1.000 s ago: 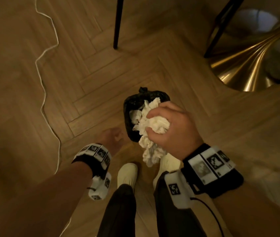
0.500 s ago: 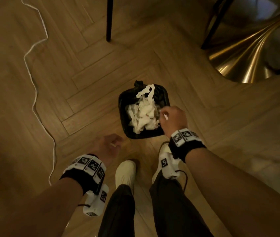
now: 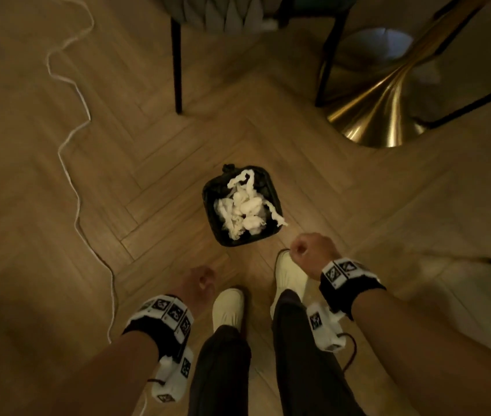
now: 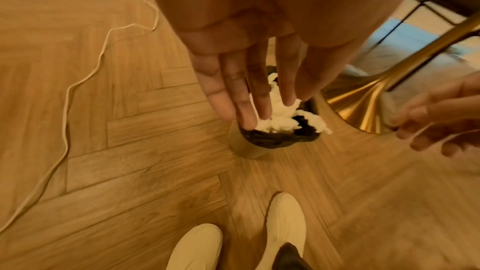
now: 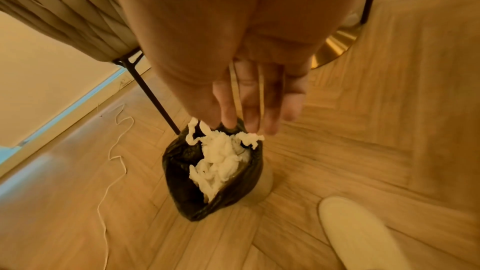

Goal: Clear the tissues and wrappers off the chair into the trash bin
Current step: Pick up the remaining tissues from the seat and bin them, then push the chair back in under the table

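Observation:
A small trash bin (image 3: 218, 235) with a black liner stands on the wood floor in front of my feet. Crumpled white tissues (image 3: 244, 210) fill it, and one twisted strip (image 3: 277, 216) hangs over its right rim. My right hand (image 3: 301, 249) hovers just near-right of the bin, fingers relaxed and holding nothing; its fingers (image 5: 249, 108) hang above the bin (image 5: 187, 192) and tissues (image 5: 218, 161). My left hand (image 3: 200, 279) hangs empty near-left of the bin, its fingers (image 4: 241, 93) straight. The chair (image 3: 226, 16) shows only its underside at the top.
A black chair leg (image 3: 177, 64) stands beyond the bin. A gold table base (image 3: 382, 115) with black legs sits at the far right. A white cable (image 3: 71, 151) snakes along the floor on the left. My two white shoes (image 3: 227, 307) are just behind the bin.
My right hand let the tissue wad go into the bin, then pulled back toward me, empty. The left hand stayed low and idle. The view tilted up to the chair.

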{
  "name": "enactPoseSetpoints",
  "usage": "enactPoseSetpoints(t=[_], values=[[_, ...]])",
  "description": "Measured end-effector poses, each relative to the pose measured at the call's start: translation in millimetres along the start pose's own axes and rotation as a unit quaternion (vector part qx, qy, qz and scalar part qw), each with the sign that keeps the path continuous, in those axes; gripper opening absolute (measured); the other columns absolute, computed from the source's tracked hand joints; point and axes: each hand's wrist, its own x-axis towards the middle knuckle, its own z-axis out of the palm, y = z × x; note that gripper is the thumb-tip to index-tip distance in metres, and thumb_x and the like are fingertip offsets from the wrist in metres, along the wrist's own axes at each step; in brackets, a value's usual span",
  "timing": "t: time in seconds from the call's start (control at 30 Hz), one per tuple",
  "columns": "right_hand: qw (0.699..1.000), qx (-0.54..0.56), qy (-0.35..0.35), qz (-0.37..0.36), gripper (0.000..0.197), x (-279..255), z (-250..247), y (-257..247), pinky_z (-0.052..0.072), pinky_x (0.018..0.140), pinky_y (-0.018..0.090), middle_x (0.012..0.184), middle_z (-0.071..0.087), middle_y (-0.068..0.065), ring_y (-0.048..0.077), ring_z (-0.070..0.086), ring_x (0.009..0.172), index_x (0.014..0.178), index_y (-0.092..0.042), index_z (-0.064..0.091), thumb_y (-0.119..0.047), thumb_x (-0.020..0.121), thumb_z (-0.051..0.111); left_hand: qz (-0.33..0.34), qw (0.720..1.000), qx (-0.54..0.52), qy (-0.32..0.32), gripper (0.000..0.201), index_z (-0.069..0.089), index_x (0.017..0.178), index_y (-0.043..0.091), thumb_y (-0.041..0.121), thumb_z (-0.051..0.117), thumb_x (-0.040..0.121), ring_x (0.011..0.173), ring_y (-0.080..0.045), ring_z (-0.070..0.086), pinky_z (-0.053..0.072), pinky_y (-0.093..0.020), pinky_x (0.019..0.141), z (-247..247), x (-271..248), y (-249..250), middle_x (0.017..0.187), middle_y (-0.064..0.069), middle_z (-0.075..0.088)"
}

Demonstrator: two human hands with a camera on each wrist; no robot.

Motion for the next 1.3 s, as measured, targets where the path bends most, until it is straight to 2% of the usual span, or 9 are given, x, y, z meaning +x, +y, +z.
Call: enactPoseSetpoints(t=[0.23,0.33,0.47,0.6,0.73,0.83,1.0,1.2,1.3], values=[[0.997,0.029,0.06,0.049,0.021,-234,-64,17,0.052,0.083,0.034,0.104,0.069,0.004,0.022,0.064,0.094,0.102,-0.019,0.066,-0.029,0.087,0.057,0.144,0.985,0.083,-0.045,0.013,0.064,0.098,0.025,0.018,0.058,0.089,0.087,-0.014,0.059,0.043,-0.024,0.074,-66,-141,98,0.095,0.002,0.063],[0.987,0.081,0.103,0.088,0.017,-334,-70,46,0.053,0.084,0.036,0.099,0.07,0.003,0.022,0.065,0.092,0.098,-0.022,0.066,-0.029,0.087,0.056,0.203,0.969,0.122,-0.066,0.016,0.062,0.09,0.029,0.014,0.058,0.087,0.09,-0.019,0.062,0.044,-0.022,0.067,-63,-198,140,0.094,0.002,0.064],[0.967,0.137,0.166,0.137,0.01,-443,-51,94,0.045,0.074,0.027,0.087,0.069,0.003,0.023,0.065,0.089,0.086,-0.021,0.067,-0.023,0.086,0.057,0.29,0.922,0.241,-0.088,0.016,0.066,0.097,0.024,0.018,0.056,0.087,0.088,-0.018,0.064,0.052,-0.03,0.08,-31,-266,198,0.097,-0.001,0.07],[0.933,0.217,0.208,0.199,0.015,-542,2,157,0.04,0.072,0.023,0.093,0.071,0.004,0.024,0.065,0.089,0.09,-0.018,0.07,-0.022,0.085,0.056,0.382,0.842,0.354,-0.142,0.014,0.064,0.1,0.027,0.022,0.055,0.089,0.086,-0.016,0.062,0.049,-0.027,0.074,46,-336,251,0.094,0.003,0.067],[0.894,0.291,0.238,0.243,0.014,-621,57,227,0.04,0.07,0.025,0.083,0.063,-0.001,0.02,0.061,0.079,0.088,-0.02,0.069,-0.023,0.085,0.055,0.415,0.786,0.42,-0.186,0.017,0.064,0.104,0.023,0.021,0.057,0.09,0.09,-0.017,0.062,0.049,-0.028,0.079,157,-407,290,0.097,0.003,0.065],[0.866,0.324,0.266,0.272,0.018,-678,97,286,0.045,0.068,0.029,0.083,0.066,0.005,0.027,0.064,0.082,0.086,-0.015,0.068,-0.024,0.087,0.053,0.435,0.744,0.453,-0.227,0.014,0.065,0.1,0.025,0.021,0.059,0.088,0.09,-0.019,0.064,0.051,-0.03,0.082,244,-456,306,0.098,0.002,0.067],[0.842,0.347,0.26,0.322,0.036,-768,131,380,0.037,0.066,0.028,0.06,0.048,-0.005,0.023,0.052,0.071,0.054,-0.028,0.041,-0.022,0.088,0.053,0.471,0.685,0.492,-0.26,0.016,0.066,0.102,0.02,0.018,0.061,0.087,0.09,-0.019,0.063,0.049,-0.028,0.082,365,-528,330,0.1,-0.002,0.069],[0.847,0.338,0.238,0.335,0.039,-820,94,483,0.037,0.067,0.03,0.06,0.044,-0.007,0.022,0.05,0.072,0.054,-0.028,0.038,-0.024,0.09,0.053,0.486,0.669,0.489,-0.277,0.014,0.065,0.099,0.031,0.027,0.061,0.086,0.088,-0.01,0.062,0.053,-0.033,0.085,458,-564,373,0.098,0.009,0.068],[0.86,0.305,0.237,0.332,0.031,-821,61,533,0.038,0.066,0.031,0.073,0.054,0.003,0.023,0.051,0.072,0.061,-0.023,0.044,-0.024,0.091,0.051,0.489,0.673,0.475,-0.286,0.013,0.064,0.099,0.03,0.026,0.06,0.087,0.089,-0.01,0.061,0.051,-0.032,0.087,499,-564,397,0.098,0.009,0.067]])
